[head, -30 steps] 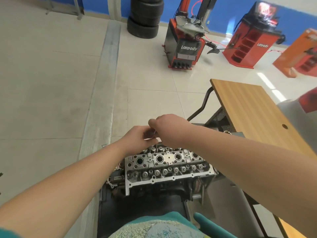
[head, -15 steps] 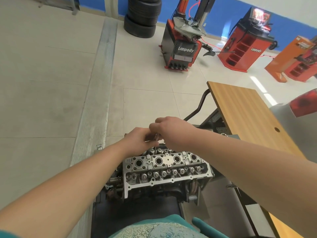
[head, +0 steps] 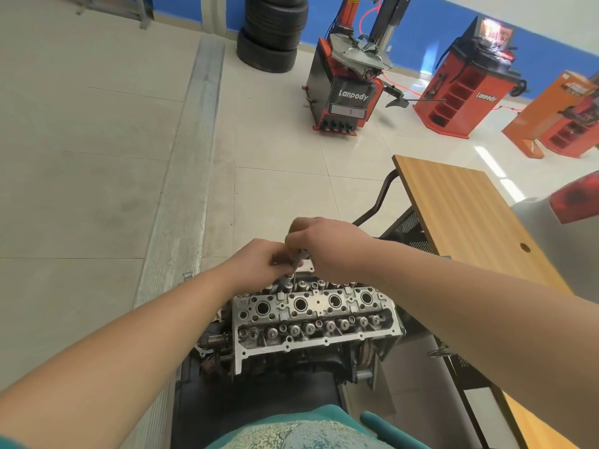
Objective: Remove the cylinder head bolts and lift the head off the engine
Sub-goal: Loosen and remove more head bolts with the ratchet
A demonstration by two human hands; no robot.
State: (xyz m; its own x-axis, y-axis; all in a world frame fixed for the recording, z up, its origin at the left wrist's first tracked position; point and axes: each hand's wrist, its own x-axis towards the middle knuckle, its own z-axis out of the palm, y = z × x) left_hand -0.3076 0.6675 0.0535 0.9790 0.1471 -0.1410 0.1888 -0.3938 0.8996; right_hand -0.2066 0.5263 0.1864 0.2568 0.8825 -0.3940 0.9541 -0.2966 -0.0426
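Nearest, at the bottom edge, lies a patch of teal patterned cloth (head: 301, 432) on the person's body. Just beyond it the grey aluminium cylinder head (head: 316, 319) sits on top of the engine, its four round plug wells in a row and valve springs along its near and far sides. Over the far left part of the head, both hands meet. The left hand (head: 259, 262) has its fingers curled round a slim silver metal bolt (head: 288, 280), which stands tilted with its lower end among the far valve springs. The right hand (head: 327, 243), touching the left, pinches the upper end of the same bolt. To the right stands a wooden-topped workbench (head: 470, 218). Farther off on the pale tiled floor are a red and black tyre changer marked Lanpody (head: 346, 92), a stack of black tyres (head: 272, 30) to its left, and a red wheel balancer cabinet (head: 463, 89) to its right.
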